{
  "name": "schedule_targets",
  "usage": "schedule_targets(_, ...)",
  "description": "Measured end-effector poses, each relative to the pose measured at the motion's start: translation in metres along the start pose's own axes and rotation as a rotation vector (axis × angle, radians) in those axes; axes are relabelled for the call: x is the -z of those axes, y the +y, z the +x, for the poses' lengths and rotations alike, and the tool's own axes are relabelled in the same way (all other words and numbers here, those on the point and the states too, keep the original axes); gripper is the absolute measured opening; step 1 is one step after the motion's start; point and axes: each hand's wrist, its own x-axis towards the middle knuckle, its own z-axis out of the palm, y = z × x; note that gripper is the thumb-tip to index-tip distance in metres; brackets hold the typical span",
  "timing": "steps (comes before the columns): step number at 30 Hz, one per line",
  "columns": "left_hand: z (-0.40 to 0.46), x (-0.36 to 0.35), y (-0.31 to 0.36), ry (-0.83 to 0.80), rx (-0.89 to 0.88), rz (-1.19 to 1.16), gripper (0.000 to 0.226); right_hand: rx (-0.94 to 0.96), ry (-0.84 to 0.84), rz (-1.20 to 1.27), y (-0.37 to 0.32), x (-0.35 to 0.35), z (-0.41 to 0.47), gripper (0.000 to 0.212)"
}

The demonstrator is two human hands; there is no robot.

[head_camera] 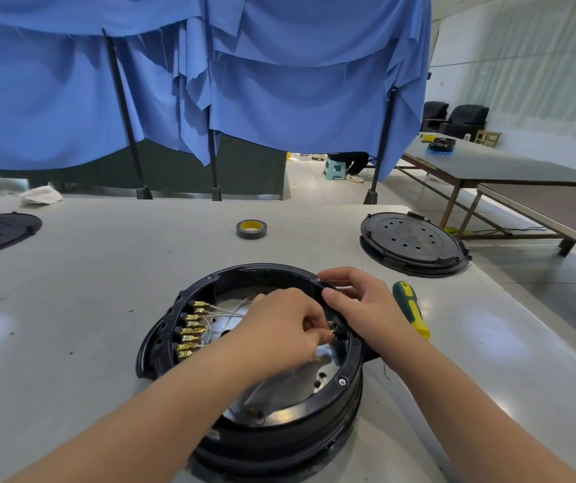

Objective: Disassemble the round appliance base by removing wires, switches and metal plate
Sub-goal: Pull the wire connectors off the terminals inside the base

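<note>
Grey worktable (112,280), blue curtain (279,81) behind, tiled floor (314,183), side tables (509,169).

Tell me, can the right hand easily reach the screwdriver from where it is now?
Probably yes. The screwdriver lies on the table just beside the right hand, with nothing between them; the hand must only release the base rim first.

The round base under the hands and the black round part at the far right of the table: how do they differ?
The round base lies open, showing wires, brass terminals and a metal plate; the black round part shows only a closed face with small holes. The base is being worked on by the left hand and right hand; the part lies untouched. Both are black, round and lie on the table.
</note>
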Motion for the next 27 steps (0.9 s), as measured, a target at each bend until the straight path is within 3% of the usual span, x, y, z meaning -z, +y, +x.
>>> schedule_targets(11, 0.010, 0.014, 0.009, -0.119, -0.040, 0.161, 0.020, 0.022, 0.012, 0.052, 0.001, 0.001, 0.000, 0.026)
schedule_targets(18, -0.003, 0.023, -0.020, -0.077, 0.061, -0.084, 0.019, -0.002, 0.015, 0.056, 0.001, 0.001, 0.001, 0.025)
schedule_targets(21, -0.005, 0.027, -0.015, -0.080, 0.017, -0.256, 0.019, -0.006, 0.019, 0.062, 0.001, 0.000, 0.001, 0.025)
schedule_targets(27, -0.011, 0.025, 0.005, -0.111, -0.079, -0.333, 0.008, 0.007, 0.010, 0.052, -0.002, 0.001, -0.001, 0.025)
